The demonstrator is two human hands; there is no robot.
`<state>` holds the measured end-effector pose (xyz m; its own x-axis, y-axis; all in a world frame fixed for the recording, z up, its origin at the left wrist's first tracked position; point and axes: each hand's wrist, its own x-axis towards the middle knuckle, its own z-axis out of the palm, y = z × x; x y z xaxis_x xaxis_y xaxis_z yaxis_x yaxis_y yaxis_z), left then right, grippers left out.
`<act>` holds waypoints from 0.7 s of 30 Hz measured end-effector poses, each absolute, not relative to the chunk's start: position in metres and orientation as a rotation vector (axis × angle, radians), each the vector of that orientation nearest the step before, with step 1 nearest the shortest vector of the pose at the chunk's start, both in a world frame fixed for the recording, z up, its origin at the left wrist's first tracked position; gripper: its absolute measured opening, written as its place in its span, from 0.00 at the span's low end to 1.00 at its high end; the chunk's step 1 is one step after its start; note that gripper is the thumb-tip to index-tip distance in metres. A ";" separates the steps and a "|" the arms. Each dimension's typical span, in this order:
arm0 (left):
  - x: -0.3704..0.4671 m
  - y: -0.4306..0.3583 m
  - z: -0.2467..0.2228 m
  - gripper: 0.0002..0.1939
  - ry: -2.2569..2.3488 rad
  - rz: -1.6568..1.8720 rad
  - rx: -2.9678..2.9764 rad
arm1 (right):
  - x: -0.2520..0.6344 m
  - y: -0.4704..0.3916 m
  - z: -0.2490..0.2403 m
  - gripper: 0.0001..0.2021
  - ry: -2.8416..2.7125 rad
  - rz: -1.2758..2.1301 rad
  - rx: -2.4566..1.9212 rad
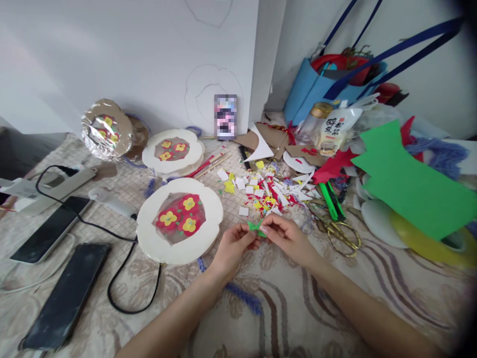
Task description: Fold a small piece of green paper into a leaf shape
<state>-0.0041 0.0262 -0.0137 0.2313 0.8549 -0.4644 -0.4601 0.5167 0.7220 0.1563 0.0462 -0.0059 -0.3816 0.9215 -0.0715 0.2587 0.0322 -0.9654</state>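
Note:
A small folded piece of green paper is pinched between both hands near the middle of the table. My left hand has its fingertips closed on the paper's left part. My right hand grips its right edge between thumb and fingers. Left of my hands lies a white petal-edged disc with red and yellow flowers on its see-through centre. Just beyond my fingers is a pile of red, white and yellow paper scraps.
Gold-handled scissors and a green cutter lie right of my hands. A large green sheet is farther right. Two dark phones and a black cable lie at the left. A blue bag stands behind.

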 end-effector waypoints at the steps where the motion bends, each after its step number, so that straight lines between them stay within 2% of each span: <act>1: -0.004 0.026 -0.014 0.14 0.963 0.954 0.496 | 0.157 0.047 -0.006 0.08 -1.695 1.401 -1.195; 11: -0.002 0.026 -0.015 0.15 0.944 1.004 0.413 | 0.159 0.042 -0.009 0.10 -1.352 1.404 -1.174; 21: 0.000 0.025 -0.013 0.13 0.906 1.103 0.422 | 0.155 0.035 -0.004 0.09 -1.457 1.415 -1.258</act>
<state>-0.0005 0.0246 -0.0129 0.1558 0.8968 -0.4141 -0.5802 0.4223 0.6964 0.1553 0.0347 -0.0039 -0.2502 0.9603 -0.1231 0.1507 -0.0869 -0.9847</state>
